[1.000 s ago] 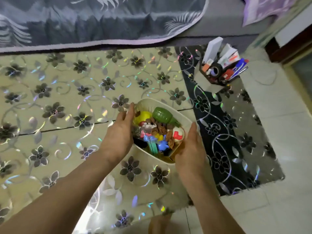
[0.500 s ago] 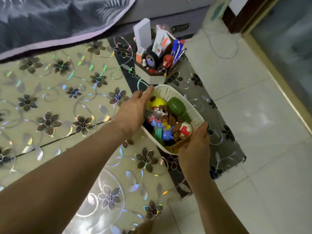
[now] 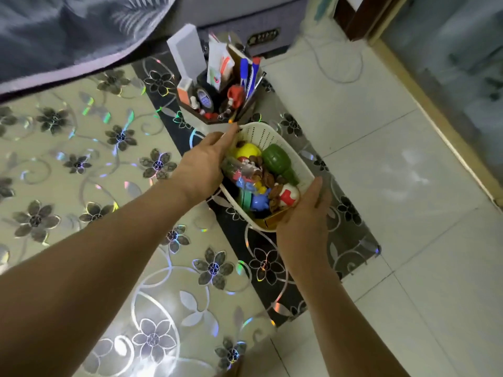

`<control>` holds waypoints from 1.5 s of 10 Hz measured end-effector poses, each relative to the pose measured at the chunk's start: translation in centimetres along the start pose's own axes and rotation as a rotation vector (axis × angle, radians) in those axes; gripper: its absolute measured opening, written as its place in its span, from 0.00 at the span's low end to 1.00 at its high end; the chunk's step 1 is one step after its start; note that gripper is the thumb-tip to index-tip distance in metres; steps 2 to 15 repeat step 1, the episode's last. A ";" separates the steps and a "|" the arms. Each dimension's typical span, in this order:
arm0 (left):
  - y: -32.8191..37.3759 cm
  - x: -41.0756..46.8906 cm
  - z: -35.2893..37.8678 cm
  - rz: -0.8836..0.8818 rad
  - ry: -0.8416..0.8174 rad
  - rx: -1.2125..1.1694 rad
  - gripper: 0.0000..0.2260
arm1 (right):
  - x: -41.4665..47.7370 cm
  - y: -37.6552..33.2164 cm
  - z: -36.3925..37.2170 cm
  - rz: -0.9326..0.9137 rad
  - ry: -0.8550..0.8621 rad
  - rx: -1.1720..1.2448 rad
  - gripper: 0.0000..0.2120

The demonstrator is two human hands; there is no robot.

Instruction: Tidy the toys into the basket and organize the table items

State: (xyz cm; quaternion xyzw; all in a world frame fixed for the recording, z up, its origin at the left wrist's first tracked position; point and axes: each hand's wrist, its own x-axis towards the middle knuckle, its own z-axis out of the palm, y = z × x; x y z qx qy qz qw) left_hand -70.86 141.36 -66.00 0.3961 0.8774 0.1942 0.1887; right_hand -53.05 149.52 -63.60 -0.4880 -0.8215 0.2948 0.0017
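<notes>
1. My left hand (image 3: 202, 170) clasps the basket (image 3: 275, 137) on its left rim, fingertips reaching the far edge; my right hand (image 3: 304, 213) cups the near right corner from below. Both are clamped on the basket, nothing else in either.
2. Basket is full of toys (image 3: 258, 183): yellow ball, green bottle-shaped one, small blue and red figures. It sits just in front of the desk organizer (image 3: 217, 96), nearly touching it. Can't tell if the base rests on the table (image 3: 81, 148) or is a bit lifted.
3. Step in hand, my read: parking the basket beside the organizer. Keep it level, since the toys are heaped near rim height and a tilt could spill the small ones.
4. Set it down flat and don't shove forward; pens lean out of the organizer toward the basket and a bump could knock them.
5. Let go only once it sits flat, right hand sliding out from under last.
6. Surface: glossy floral cover, tan left of the basket, black strip under it. Looks slick, so it may skid.
7. Table edge is just right of the basket, white tiled floor (image 3: 408, 186) beyond; grey blanket (image 3: 68, 31) hangs behind the organizer.
</notes>
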 end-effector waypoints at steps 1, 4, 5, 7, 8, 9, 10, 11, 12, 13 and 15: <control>0.0 -2.2 -0.8 0.032 0.058 0.056 0.39 | -1.1 -1.0 -0.8 -0.162 0.141 -0.026 0.35; 0.0 -2.2 -0.8 0.032 0.058 0.056 0.39 | -1.1 -1.0 -0.8 -0.162 0.141 -0.026 0.35; 0.0 -2.2 -0.8 0.032 0.058 0.056 0.39 | -1.1 -1.0 -0.8 -0.162 0.141 -0.026 0.35; 0.0 -2.2 -0.8 0.032 0.058 0.056 0.39 | -1.1 -1.0 -0.8 -0.162 0.141 -0.026 0.35; 0.0 -2.2 -0.8 0.032 0.058 0.056 0.39 | -1.1 -1.0 -0.8 -0.162 0.141 -0.026 0.35; 0.0 -2.2 -0.8 0.032 0.058 0.056 0.39 | -1.1 -1.0 -0.8 -0.162 0.141 -0.026 0.35; 0.0 -2.2 -0.8 0.032 0.058 0.056 0.39 | -1.1 -1.0 -0.8 -0.162 0.141 -0.026 0.35; 0.0 -2.2 -0.8 0.032 0.058 0.056 0.39 | -1.1 -1.0 -0.8 -0.162 0.141 -0.026 0.35; 0.0 -2.2 -0.8 0.032 0.058 0.056 0.39 | -1.1 -1.0 -0.8 -0.162 0.141 -0.026 0.35; 0.0 -2.2 -0.8 0.032 0.058 0.056 0.39 | -1.1 -1.0 -0.8 -0.162 0.141 -0.026 0.35; 0.0 -2.2 -0.8 0.032 0.058 0.056 0.39 | -1.1 -1.0 -0.8 -0.162 0.141 -0.026 0.35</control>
